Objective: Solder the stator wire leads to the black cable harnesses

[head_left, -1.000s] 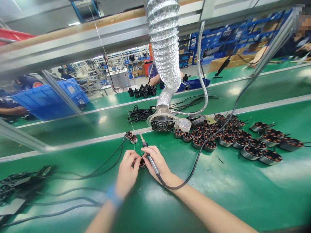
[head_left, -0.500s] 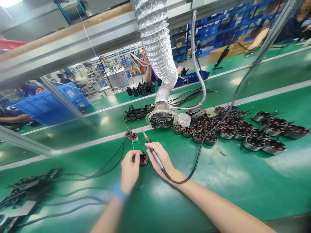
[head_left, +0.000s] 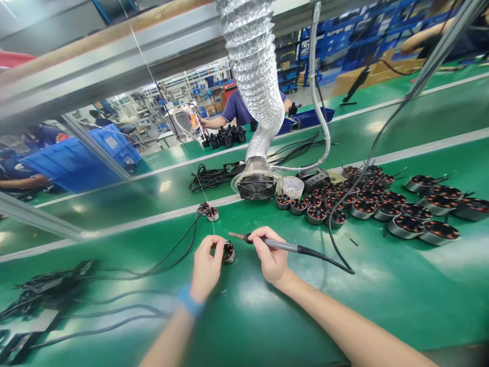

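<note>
At the lower centre of the frame, the left hand (head_left: 206, 265), with a blue band (head_left: 190, 300) at its wrist, has thumb and forefinger closed on a thin wire (head_left: 213, 224); the exact grip point is hidden. Its fingertips are at the rim of a round coil part (head_left: 228, 253), which sits on the green table (head_left: 267, 326). Just right of this, the right hand (head_left: 272, 260) is closed around a soldering iron (head_left: 280, 245), thumb and fingers near its front end. The iron's tip points left, near the coil part; contact cannot be confirmed. Black cables (head_left: 49, 293) lie at the lower left, blurred. Beyond the hands stand two more coil parts (head_left: 212, 213), side by side. At centre, a black fan (head_left: 257, 188) faces forward below a silver duct (head_left: 255, 76), with a white tub (head_left: 293, 186) just beside it. Many coil parts (head_left: 362, 208) are grouped right of centre, several touching. Farther back, a person (head_left: 236, 109) at upper centre has a hand at an orange-labelled bottle (head_left: 194, 120), near black fittings (head_left: 227, 136). A blue bin (head_left: 80, 158) is at the upper left.
</note>
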{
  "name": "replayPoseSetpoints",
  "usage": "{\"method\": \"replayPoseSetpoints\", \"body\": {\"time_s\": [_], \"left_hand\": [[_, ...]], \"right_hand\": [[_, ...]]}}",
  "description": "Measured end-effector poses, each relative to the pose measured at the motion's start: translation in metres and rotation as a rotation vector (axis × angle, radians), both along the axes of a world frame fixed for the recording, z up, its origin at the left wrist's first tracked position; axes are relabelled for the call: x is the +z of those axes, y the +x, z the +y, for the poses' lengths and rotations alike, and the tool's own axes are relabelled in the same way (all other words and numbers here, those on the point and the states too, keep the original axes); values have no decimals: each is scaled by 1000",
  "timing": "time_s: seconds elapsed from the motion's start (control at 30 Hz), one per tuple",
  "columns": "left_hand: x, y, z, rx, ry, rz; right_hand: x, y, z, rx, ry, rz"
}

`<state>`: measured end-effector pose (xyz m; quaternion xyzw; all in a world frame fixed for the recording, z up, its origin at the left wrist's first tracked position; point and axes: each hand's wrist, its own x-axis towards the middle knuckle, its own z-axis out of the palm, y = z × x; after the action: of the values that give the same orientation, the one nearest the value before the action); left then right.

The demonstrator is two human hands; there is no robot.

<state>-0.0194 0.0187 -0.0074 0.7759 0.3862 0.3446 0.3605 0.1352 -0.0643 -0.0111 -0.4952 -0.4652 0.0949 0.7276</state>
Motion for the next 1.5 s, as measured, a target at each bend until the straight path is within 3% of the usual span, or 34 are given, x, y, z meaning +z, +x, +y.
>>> {"method": "replayPoseSetpoints", "body": {"time_s": [0.57, 0.93, 1.17, 1.33, 1.5], "left_hand": [[-3, -1, 1, 40, -42, -16], [-1, 1, -2, 60, -54, -52], [0, 2, -1, 59, -56, -52], [-2, 2, -1, 63, -54, -61], [0, 4, 0, 38, -76, -81]], "right_hand": [[1, -4, -1, 109, -57, -20], [-11, -5, 3, 63, -59, 174], [-10, -7, 3, 4, -134, 0], [-14, -13, 5, 34, -201, -190], [-19, -20, 11, 102, -268, -240]]}}
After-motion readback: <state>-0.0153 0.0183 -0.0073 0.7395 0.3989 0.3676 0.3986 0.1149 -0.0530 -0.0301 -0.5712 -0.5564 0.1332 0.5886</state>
